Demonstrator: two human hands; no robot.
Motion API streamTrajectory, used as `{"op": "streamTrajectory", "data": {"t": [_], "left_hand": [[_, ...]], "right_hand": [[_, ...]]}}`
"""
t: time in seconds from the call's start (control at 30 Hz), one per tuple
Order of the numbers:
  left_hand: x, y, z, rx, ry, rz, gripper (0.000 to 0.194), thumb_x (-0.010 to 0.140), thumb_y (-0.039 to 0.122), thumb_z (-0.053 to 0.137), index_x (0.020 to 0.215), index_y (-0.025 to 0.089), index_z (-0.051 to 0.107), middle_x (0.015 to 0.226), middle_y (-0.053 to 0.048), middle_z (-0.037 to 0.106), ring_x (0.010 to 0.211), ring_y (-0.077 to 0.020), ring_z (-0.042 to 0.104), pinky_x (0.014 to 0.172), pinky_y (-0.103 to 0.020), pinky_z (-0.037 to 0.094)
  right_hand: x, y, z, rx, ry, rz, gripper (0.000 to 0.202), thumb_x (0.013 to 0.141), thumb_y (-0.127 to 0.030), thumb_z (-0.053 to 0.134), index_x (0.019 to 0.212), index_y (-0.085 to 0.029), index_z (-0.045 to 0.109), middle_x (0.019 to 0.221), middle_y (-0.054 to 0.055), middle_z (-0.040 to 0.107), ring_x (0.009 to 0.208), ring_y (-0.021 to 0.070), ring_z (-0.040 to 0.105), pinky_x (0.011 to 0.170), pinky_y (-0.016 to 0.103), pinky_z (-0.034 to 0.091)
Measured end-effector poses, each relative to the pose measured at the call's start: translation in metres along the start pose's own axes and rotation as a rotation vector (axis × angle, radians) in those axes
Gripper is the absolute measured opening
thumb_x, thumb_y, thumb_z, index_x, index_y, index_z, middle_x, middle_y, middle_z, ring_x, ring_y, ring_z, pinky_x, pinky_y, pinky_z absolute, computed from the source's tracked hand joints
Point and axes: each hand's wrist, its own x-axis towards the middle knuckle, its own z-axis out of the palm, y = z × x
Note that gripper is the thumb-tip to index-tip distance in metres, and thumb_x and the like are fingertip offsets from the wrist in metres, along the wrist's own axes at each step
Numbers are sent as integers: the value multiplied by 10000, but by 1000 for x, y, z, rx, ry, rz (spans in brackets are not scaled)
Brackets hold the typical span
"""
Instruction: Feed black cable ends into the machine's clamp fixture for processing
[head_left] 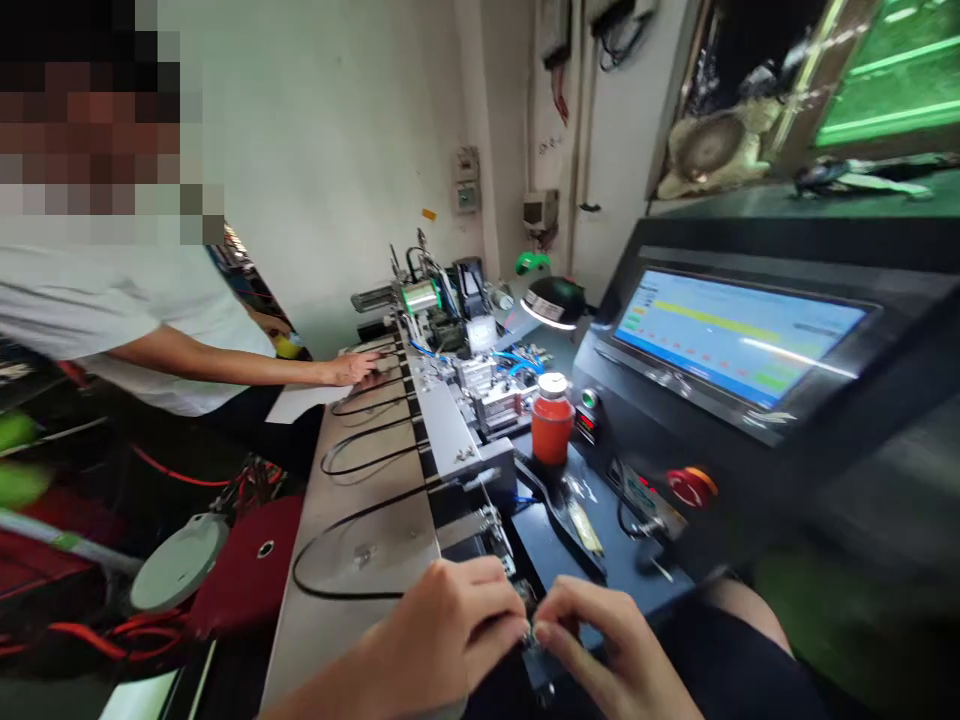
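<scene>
Head view: left hand [457,620], near black cable [352,597], and right hand [604,630] are pinched narrow, contents unclear; fine handling seemingly being done, steadiness called for.

Both your hands are on the near side of the orange bottle: the left hand [469,615] slightly left of it, the right hand [600,630] slightly right. Their fingers curl, thumbs and forefingers pinched, tips almost meeting. Your bare left forearm [345,675] slants in from the bottle's near left.
</scene>
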Motion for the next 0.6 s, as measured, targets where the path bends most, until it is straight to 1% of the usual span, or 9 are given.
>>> {"op": "streamTrajectory", "data": {"t": [0.07,0.13,0.2,0.27,0.33,0.43,0.6], "left_hand": [[4,1,2,-111,38,-75,217,923,235,494,776,173,640,717,-4,571,626,-104,538,581,-203,375],[7,2,7,-221,86,-151,260,936,281,468,756,163,614,698,-3,540,608,-104,516,575,-206,375],[8,4,13,-321,106,-214,293,942,332,460,742,159,587,668,9,506,571,-95,491,555,-203,370],[8,6,18,-426,101,-267,319,945,381,456,744,157,563,653,22,482,537,-82,471,530,-195,364],[7,7,21,-532,98,-304,338,941,422,458,751,156,541,657,28,470,524,-74,462,513,-187,360],[7,8,24,-662,107,-348,352,930,461,474,762,156,525,660,31,464,526,-69,446,512,-181,364],[8,10,28,-776,116,-385,374,909,506,498,781,154,519,596,49,425,499,-64,406,486,-175,339]], "right_hand": [[1,-1,5,54,109,24,266,920,-307,570,694,-174,612,599,-9,566,536,115,523,498,191,423],[2,0,14,101,253,15,242,921,-290,568,721,-166,621,618,-1,582,545,118,529,494,198,425],[2,0,23,110,386,-40,196,914,-246,575,743,-166,625,636,5,602,560,122,552,499,202,435],[1,0,31,91,470,-103,150,907,-194,577,767,-173,628,647,3,613,570,122,568,509,203,442],[1,0,36,77,517,-144,126,903,-152,574,793,-180,629,646,-5,611,561,116,567,506,202,442],[0,2,40,66,550,-180,119,901,-103,560,839,-186,616,666,-5,610,567,115,572,511,204,452],[0,4,45,23,605,-220,147,891,-58,541,850,-193,584,683,0,600,590,117,582,528,206,470]]}}
